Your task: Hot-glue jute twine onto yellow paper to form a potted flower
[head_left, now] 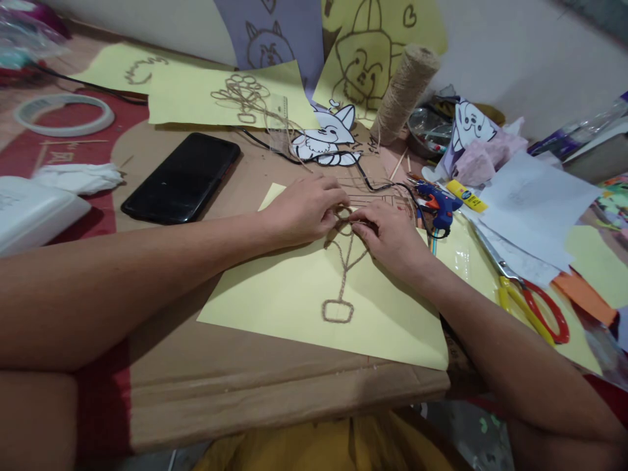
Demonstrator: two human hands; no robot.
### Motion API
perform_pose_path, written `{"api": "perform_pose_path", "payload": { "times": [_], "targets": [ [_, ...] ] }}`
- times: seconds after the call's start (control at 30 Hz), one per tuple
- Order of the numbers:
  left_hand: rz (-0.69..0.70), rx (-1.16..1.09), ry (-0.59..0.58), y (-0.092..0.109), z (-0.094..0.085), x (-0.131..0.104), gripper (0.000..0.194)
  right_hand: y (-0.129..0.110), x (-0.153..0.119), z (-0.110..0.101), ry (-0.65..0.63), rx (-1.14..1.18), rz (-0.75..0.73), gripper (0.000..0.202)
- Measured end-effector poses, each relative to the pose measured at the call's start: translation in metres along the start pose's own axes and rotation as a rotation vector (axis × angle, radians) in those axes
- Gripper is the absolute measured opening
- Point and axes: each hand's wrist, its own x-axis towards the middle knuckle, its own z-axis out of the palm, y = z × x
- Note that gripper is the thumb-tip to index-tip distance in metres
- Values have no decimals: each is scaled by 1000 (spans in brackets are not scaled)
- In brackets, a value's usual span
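A yellow sheet of paper lies in front of me with brown twine laid on it: a rectangle at the bottom, a stem, branching strands and small loops at the top. My left hand rests on the sheet's upper part, fingers bent and pressed together at the left side of a twine loop. From the other side, my right hand pinches the same loop between thumb and forefinger. The fingertips partly cover the loop.
A black phone and a tape roll lie left. Behind are twine-decorated sheets, a fox cutout and a twine spool. A blue glue gun with black cord and scissors lie right.
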Motion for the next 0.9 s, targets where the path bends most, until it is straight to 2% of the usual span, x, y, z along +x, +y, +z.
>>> {"api": "perform_pose_path", "payload": {
  "times": [0.2,0.43,0.63,0.8,0.9],
  "targets": [
    [-30,-105,81,-3,-1,-2,23,0,-1,-2,59,14,41,9],
    [41,-178,100,-7,1,-1,25,0,5,-4,79,3,92,10],
    [-121,-129,129,-6,0,-2,25,-3,8,-5,33,12,130,12],
    [-108,-118,112,-5,-1,-3,25,-3,7,-4,10,19,106,15],
    [-50,-164,99,-3,-2,-4,24,-5,5,-5,-14,-4,74,17]
  ]
}}
